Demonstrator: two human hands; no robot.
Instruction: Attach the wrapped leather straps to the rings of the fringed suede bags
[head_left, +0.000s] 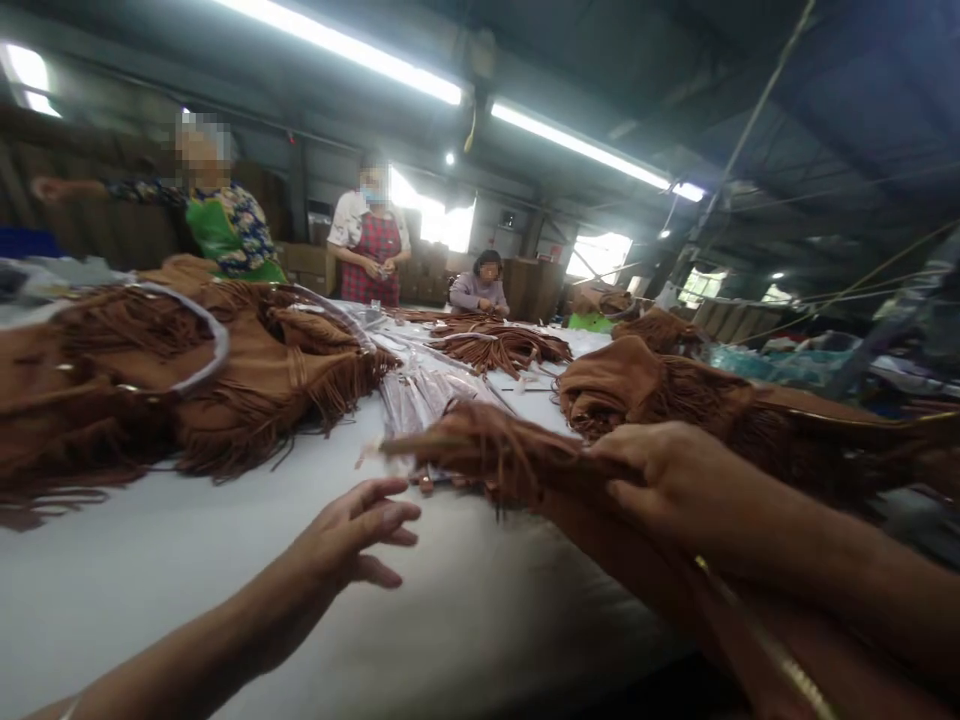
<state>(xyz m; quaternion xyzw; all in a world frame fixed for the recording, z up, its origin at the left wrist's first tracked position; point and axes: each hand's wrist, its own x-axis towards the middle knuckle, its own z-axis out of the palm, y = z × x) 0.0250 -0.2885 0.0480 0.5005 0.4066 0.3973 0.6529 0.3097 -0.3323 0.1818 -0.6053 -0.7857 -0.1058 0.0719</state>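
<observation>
My right hand (660, 470) is closed on the edge of a brown fringed bag (517, 455), which looks soft like suede. Gold-coloured metal shows on it below my wrist, and its fringe end reaches out over the table, smeared by motion. My left hand (364, 530) hangs above the white tabletop (247, 560), its fingers spread and holding nothing. A small gap parts those fingers from the bag's far end. Just beyond the bag lies a heap of clear plastic-wrapped strips (431, 395).
Brown fringed bags with wrapped handles (202, 390) are piled at the left. Another brown pile (675, 390) lies at the right. Across the table are a person in a green apron (217, 235), one in a checked apron (375, 250) and one in a light purple top (480, 290).
</observation>
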